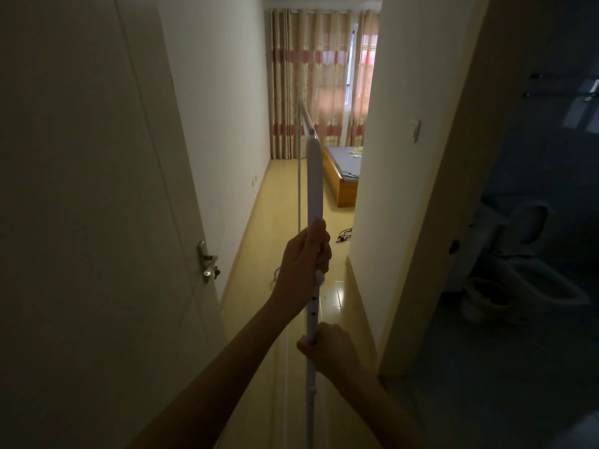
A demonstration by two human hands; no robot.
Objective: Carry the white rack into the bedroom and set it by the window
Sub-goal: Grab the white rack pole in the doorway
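While upright, white rack (315, 176) between hands

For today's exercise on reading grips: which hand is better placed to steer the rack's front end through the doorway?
Probably the left hand: it grips the white rack farther forward, nearer the open door. The right hand holds closer to the body.

dim doorway; daylight glows through far curtains (319, 82), edges bowed, right side perhaps underexposed.

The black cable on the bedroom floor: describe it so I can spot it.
Look past the open door along the yellow floor. Short of the wooden bed, a small black cable lies tangled by the right wall's corner, the only dark thing there.
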